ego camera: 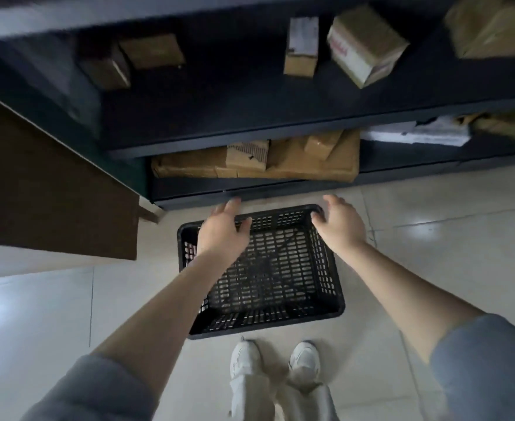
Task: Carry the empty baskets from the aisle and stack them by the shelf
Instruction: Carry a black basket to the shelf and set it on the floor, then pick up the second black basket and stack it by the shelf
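A black slotted plastic basket (265, 329) sits empty on the pale tiled floor, its far end close to the base of a dark shelf unit (250, 141). My left hand (224, 230) hovers over the basket's far left corner with fingers spread, holding nothing. Over the far right corner is my right hand (339, 223), fingers apart and curved near the rim; I cannot tell whether they touch it. Only this one basket is in view.
Cardboard boxes (365, 45) lie on the upper shelf and flat parcels (280, 165) on the bottom one. A brown panel (52, 192) juts out at the left. My white shoes (245, 360) stand just behind the basket. Tiled floor (447, 238) extends right.
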A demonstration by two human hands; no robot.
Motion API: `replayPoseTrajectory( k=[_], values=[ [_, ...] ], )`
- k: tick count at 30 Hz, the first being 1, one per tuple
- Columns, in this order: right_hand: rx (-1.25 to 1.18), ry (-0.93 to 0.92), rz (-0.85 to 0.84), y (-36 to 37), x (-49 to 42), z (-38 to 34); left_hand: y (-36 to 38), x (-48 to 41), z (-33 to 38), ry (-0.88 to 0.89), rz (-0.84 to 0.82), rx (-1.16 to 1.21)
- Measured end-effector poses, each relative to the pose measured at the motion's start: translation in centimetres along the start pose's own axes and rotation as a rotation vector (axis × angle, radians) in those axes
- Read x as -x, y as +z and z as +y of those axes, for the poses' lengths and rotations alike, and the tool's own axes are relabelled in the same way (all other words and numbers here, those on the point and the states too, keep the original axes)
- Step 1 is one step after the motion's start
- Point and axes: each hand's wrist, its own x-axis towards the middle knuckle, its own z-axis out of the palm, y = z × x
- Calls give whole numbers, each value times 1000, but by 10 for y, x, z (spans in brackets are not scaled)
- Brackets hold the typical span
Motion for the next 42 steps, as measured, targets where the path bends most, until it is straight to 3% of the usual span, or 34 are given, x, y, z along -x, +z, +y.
replayPoseTrajectory(
  k=[10, 17, 23, 32, 37, 42],
  values=[
    [-276, 199, 348, -289, 134, -8, -159, 92, 249, 335, -52, -57],
    [-407, 414, 636, -405, 269, 31, -209, 161, 366, 616, -98, -84],
    [-391, 672, 838, -422, 425, 60, -198, 259, 424, 985, -240, -71],
    [-367, 1040, 979, -398, 675, 98, -142, 492, 472, 1327, -412, -140],
    [-352, 1077, 982, -380, 753, 128, -104, 583, 478, 1329, -426, -119],
    [-367, 1065, 960, -380, 782, 155, -87, 612, 484, 1337, -394, -159]
  ],
)
